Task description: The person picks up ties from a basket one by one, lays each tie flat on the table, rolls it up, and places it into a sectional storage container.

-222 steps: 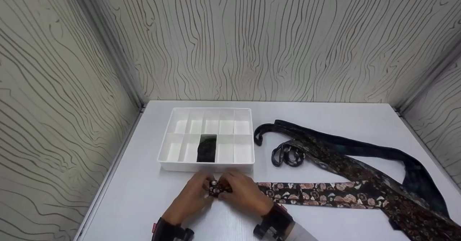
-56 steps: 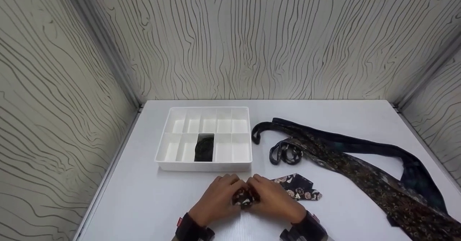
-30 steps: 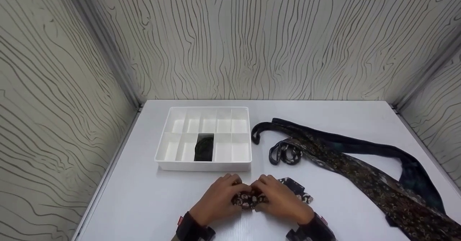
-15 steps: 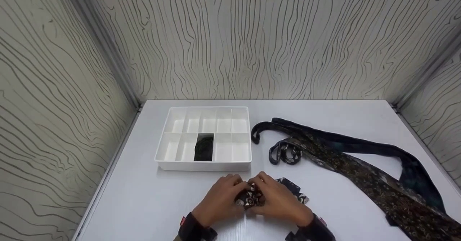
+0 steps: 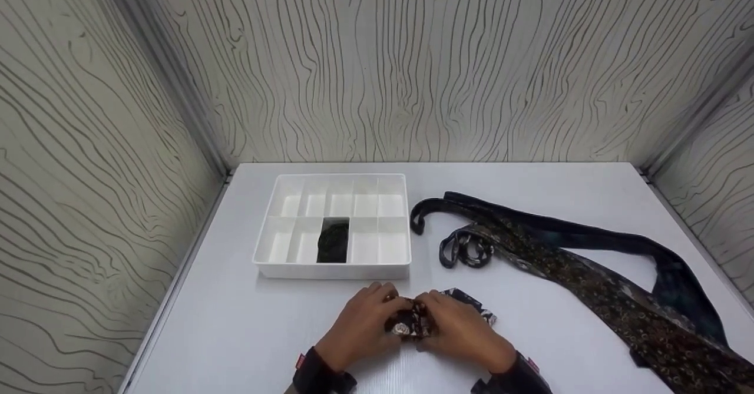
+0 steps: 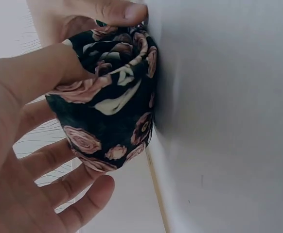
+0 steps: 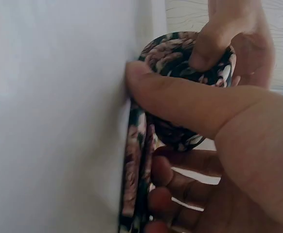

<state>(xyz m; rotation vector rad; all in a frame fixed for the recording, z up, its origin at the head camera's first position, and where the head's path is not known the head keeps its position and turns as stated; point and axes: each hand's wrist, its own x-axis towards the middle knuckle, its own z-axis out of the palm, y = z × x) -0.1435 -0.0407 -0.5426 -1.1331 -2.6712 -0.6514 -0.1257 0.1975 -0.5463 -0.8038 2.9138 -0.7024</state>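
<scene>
Both hands hold a dark floral necktie with pink roses, wound into a thick roll [image 5: 403, 327], low over the white table in front of the box. My left hand [image 5: 364, 327] grips the roll from the left; in the left wrist view its thumb presses on the coiled layers of the necktie roll [image 6: 107, 111]. From the right, my right hand [image 5: 464, 330] pinches the roll where the unrolled end leaves it. That short pointed tail [image 5: 465, 297] sticks out past the right hand. The right wrist view shows the tail's flat layers [image 7: 133, 170] between thumb and fingers.
A white divided box [image 5: 336, 271] stands behind the hands, one front compartment holding a dark rolled item [image 5: 334, 242]. To the right lie a brown patterned necktie [image 5: 565, 267] and a dark navy necktie [image 5: 612, 242], partly overlapping, with a coiled narrow end [image 5: 471, 251] near the box.
The floral necktie's long strip on the right has been wound into the roll, leaving a short tail that keeps getting shorter. Both hands have shifted right since the oldest frame.
</scene>
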